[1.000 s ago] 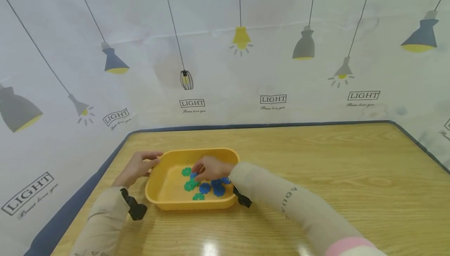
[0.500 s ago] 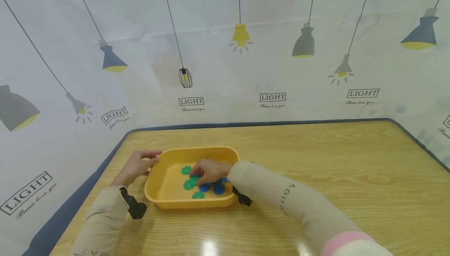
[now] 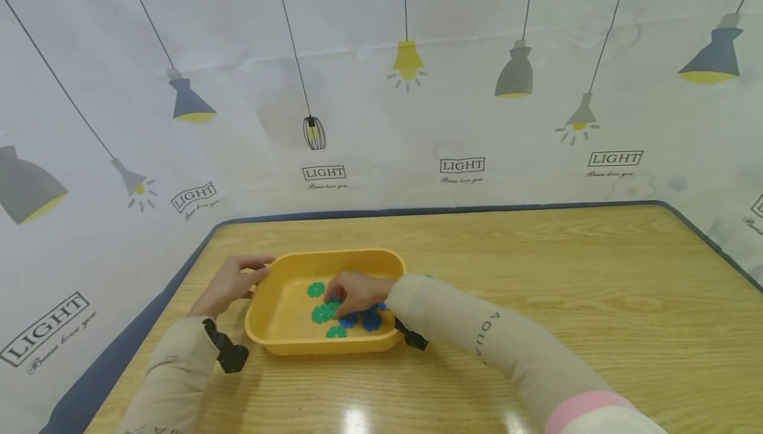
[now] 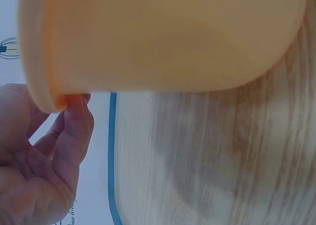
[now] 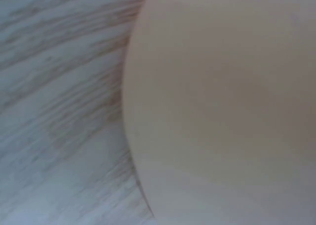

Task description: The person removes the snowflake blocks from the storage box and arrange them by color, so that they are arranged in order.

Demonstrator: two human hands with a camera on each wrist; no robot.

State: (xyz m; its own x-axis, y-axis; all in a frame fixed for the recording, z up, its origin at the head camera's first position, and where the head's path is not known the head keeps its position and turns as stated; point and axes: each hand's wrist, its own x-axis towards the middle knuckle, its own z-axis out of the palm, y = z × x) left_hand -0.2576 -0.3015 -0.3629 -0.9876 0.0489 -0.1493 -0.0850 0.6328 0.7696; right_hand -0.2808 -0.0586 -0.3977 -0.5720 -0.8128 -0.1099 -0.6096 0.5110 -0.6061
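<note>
A yellow plastic basin [image 3: 275,325] holds several flat, notched snowflake discs. Green ones [image 3: 316,289] lie around its middle, and blue discs [image 3: 371,321] gather toward its right end. My right hand [image 3: 357,290] reaches in over the right side, pinching a blue snowflake disc [image 3: 336,295] between thumb and fingers just above overlapping green discs [image 3: 322,314]. At the far left corner my left hand [image 3: 232,283] grips the rim, its fingers curled under the lip in the left wrist view. Only the basin's outer wall [image 5: 217,106] fills the right wrist view; the right hand is hidden there.
The basin stands on a wood-grain table [image 3: 536,275] with a dark blue border [image 3: 441,211] along its back edge. Behind rises a pale wall covering [image 3: 369,109] printed with lamps. Black wrist straps [image 3: 225,346] sit on both sleeves.
My right hand has dipped lower toward the green discs and shifted slightly, with the blue snowflake disc briefly out of sight between its fingers. The left hand stays on the rim.
</note>
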